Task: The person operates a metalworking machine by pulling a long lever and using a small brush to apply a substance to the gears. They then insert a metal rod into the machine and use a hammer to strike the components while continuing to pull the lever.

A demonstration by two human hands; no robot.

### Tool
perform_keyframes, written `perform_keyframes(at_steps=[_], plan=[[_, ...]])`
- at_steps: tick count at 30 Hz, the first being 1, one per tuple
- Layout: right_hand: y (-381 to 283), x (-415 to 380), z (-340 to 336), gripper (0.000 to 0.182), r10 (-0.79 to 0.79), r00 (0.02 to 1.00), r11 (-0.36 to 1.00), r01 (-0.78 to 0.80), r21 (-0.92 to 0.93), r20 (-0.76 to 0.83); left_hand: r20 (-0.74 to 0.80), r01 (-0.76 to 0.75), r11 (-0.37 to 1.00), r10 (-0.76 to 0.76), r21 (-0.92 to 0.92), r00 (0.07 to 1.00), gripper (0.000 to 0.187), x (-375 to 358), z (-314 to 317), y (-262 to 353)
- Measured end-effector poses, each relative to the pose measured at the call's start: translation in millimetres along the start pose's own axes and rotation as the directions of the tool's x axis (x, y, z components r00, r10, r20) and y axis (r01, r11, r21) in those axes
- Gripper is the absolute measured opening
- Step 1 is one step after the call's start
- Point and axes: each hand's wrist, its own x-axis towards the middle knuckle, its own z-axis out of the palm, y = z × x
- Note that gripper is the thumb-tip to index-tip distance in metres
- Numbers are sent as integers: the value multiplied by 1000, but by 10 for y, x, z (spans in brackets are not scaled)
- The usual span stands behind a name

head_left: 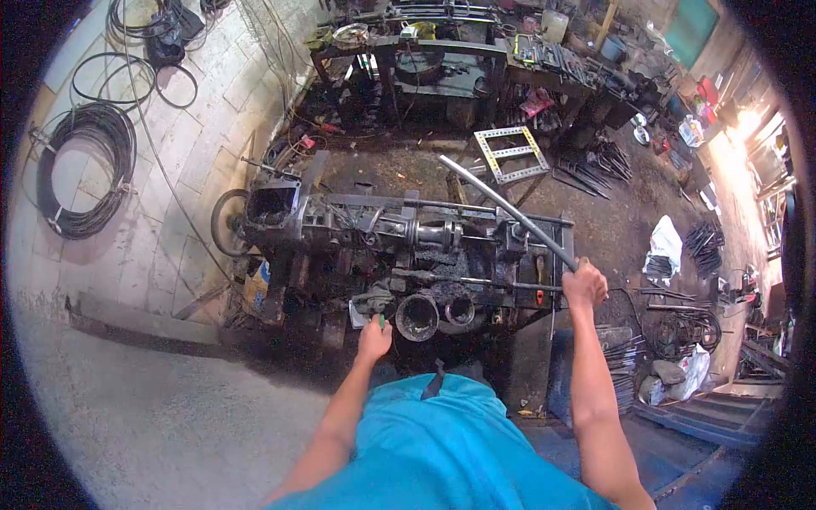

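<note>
A long grey metal pipe [510, 208] slants up and to the left from my right hand [585, 284], whose fingers are wrapped round its lower end. The pipe crosses above the right part of a dark, greasy lathe-like machine [340, 219]. My left hand [375, 339] is closed on a small green item [382, 322], mostly hidden by the fingers. Just beyond that hand lies a grey rag [372, 299] at the machine's front edge. To its right are two round metal cups [417, 318]. A screwdriver with a red and black handle [540, 295] rests on the machine's right side.
A cluttered workbench [408, 44] spans the back. On the floor beyond the machine lies a perforated metal frame [512, 153]. Metal rods [625, 361] are heaped at the right, near a white sack [665, 246]. Coiled cable [85, 170] hangs on the left wall.
</note>
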Motion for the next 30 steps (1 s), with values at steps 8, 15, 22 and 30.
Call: perform_keyframes(at_steps=[8, 15, 22, 30], plan=[[-42, -3, -65, 25, 55, 998, 998, -54, 30, -11, 28, 15, 1000, -15, 3, 999, 29, -33, -13, 4], [-102, 17, -199, 18, -13, 1000, 999, 14, 40, -16, 22, -1, 1000, 1, 2, 1000, 30, -24, 9, 34], [-93, -6, -161, 18, 9, 1000, 1000, -9, 7, 14, 23, 34, 999, -34, 19, 999, 35, 28, 68, -47], [-25, 43, -28, 18, -3, 1000, 1000, 3, 7, -25, 10, 4, 1000, -4, 6, 1000, 37, 6, 47, -60]])
